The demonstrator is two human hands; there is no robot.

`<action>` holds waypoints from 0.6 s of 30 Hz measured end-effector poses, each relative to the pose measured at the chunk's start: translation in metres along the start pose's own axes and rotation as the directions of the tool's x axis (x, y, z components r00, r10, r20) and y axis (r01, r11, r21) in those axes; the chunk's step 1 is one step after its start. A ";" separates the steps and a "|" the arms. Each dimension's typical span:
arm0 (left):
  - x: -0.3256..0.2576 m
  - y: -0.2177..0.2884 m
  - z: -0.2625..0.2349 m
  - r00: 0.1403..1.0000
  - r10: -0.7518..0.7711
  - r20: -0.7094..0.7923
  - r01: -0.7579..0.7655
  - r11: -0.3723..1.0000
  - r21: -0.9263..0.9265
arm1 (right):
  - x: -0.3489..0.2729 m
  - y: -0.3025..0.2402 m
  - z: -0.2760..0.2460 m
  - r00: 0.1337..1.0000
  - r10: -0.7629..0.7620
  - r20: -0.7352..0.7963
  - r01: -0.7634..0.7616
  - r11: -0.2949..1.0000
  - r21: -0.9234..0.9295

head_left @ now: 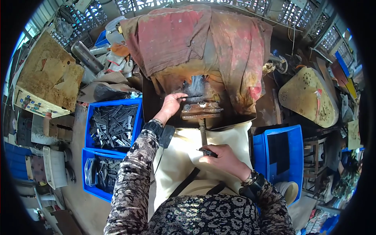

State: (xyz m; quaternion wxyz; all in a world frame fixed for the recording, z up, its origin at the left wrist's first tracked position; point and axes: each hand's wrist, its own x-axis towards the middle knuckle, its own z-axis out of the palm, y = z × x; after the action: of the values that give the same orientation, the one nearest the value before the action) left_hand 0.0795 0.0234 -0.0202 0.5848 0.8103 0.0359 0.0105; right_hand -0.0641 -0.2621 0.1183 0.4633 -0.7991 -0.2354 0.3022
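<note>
The largest item is a machine hood draped with red and brown cloth [168, 39], heavily stained, directly ahead of the person. A white apron [235, 143] covers the person's lap. At left stands a pale, stained box [49, 72] with switches on its near face; at right, a rounded triangular panel [307, 98] with dark spots. A blue bin [296, 147] stands to the right of the apron. Two further blue bins are at left: the upper bin [139, 117] holds a loose heap of dark strips [111, 123], and the lower bin [95, 191], adjoining it, holds more of the same kind. Below the hood's opening, a rusted metal fixture [201, 111] sits at the middle, and a rod [203, 133] runs from it toward the person. The left hand [170, 105] is left of the fixture, with thumb and fingers pinched together on one end of a thin dark strip [192, 96]. This strip lies roughly level, its free end pointing right, above the fixture and before a grey streaked patch [197, 84]; contact with that patch cannot be determined. The right hand [225, 156] has its fingers closed on a small dark piece [208, 152] at the rod's near end; whether the two are joined cannot be established.
</note>
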 end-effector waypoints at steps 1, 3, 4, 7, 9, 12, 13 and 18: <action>0.001 -0.005 0.003 1.000 -0.003 0.006 0.003 1.000 0.000 | -0.002 -0.002 -0.001 1.000 -0.010 0.012 0.010 0.999 -0.042; 0.003 -0.014 0.007 0.996 -0.033 0.077 0.036 0.999 -0.029 | -0.002 -0.001 -0.001 1.000 -0.018 0.025 0.020 0.996 -0.082; 0.004 -0.018 0.008 0.993 -0.048 0.110 0.053 0.998 -0.042 | -0.002 0.002 0.002 0.997 -0.073 0.003 0.073 0.992 -0.098; 0.006 -0.020 0.005 0.983 -0.030 0.181 0.053 0.991 -0.126 | -0.004 0.005 0.009 0.981 -0.188 -0.038 0.182 0.974 -0.134; 0.002 -0.019 0.001 0.978 -0.021 0.209 0.056 0.985 -0.164 | -0.005 0.006 0.009 0.979 -0.197 -0.052 0.181 0.959 -0.217; -0.007 0.007 0.009 0.953 0.119 0.278 -0.247 0.837 0.488 | -0.006 0.014 0.009 0.975 -0.210 -0.074 0.181 0.941 -0.287; -0.008 0.010 0.004 0.956 0.117 0.269 -0.241 0.836 0.493 | -0.005 0.015 0.011 0.969 -0.236 -0.074 0.202 0.927 -0.315; -0.019 0.043 -0.012 0.919 0.117 0.376 -0.354 0.666 0.657 | -0.003 0.021 0.018 0.948 -0.299 -0.113 0.259 0.925 -0.278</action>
State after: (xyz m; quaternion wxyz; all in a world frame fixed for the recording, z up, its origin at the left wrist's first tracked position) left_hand 0.0623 0.0204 0.0252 0.2164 0.9619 -0.1590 -0.0516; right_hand -0.0771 -0.2632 0.0934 0.4097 -0.8319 -0.3482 0.1374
